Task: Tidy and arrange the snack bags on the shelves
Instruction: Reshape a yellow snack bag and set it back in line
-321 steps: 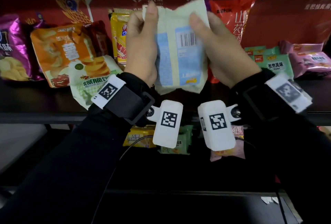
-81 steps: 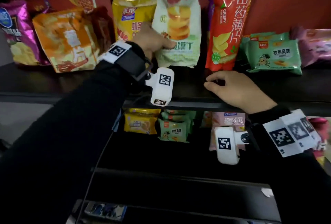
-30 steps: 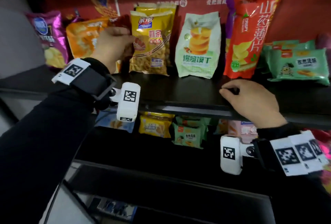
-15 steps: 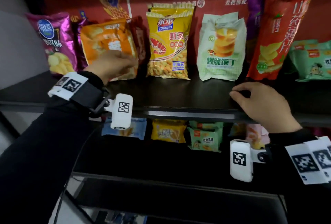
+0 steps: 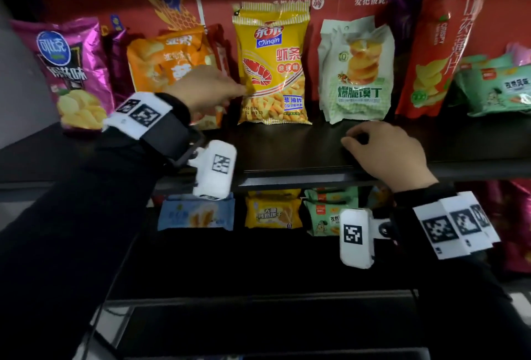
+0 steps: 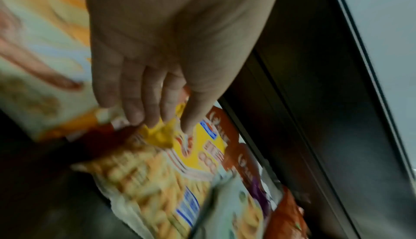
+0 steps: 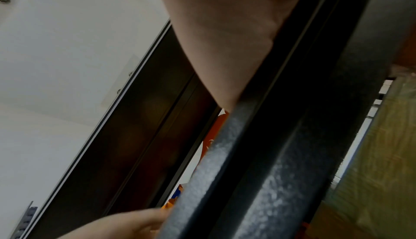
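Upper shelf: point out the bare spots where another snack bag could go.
Bare strip of the upper shelf in front of the yellow shrimp-stick bag, between the left hand and right hand. The back row is crowded.

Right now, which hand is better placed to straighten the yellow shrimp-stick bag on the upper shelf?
The left hand. Its fingertips already touch the left edge of the yellow shrimp-stick bag. The right hand rests on the black shelf's front edge, below the white-and-green bag.
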Demonstrator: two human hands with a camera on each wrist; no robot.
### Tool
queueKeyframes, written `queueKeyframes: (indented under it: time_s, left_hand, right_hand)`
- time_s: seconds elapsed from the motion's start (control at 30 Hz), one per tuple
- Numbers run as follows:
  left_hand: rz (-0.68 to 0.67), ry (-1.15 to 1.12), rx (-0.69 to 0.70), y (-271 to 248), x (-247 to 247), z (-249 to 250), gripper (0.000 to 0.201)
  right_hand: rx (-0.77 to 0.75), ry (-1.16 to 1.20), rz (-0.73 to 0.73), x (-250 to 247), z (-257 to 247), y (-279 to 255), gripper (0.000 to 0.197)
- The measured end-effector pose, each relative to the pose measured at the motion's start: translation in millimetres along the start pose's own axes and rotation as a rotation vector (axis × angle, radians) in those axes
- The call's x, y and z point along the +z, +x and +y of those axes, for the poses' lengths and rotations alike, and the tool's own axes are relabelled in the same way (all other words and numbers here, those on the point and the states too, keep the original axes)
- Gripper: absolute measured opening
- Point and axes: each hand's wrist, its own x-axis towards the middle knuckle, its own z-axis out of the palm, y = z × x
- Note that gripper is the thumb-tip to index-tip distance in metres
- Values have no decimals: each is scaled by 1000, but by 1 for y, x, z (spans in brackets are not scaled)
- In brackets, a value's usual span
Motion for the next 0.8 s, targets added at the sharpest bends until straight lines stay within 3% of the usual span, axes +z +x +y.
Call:
queueKeyframes:
  time_s: [0.17,0.3,0.4,0.47,0.53,0.57,0.67,0.8]
  left_hand:
    - [-110,-1,-103,19,42,27,72]
    - [-250,74,-122,26,49,29,75]
    - [-213,-3,-134,19,41,28,83]
    - [-181,-124,-126,4,34,28,98]
    - [-167,-280,-55,-11,32,25,92]
    - [-156,-330,-19,-18,32,24,84]
    - [-17,-406,66,-35,35,20,76]
    - [14,-452,84,-45,29,10,79]
  right_hand:
    - [-7,6,29,1,2,-1,30]
    - [-32,-9,17,1,4,-1,33]
    - [-36,-5,-42,0,9,3,38]
    - [-73,185,-95,-1,4,8,51]
    - [-101,573,-135,-3,-14,13,60]
    - [-125,715,-155,-4,-26,17,55]
    - [-194,884,-181,-1,-57,31,25]
    - [-209,997,-111,8,-69,34,30]
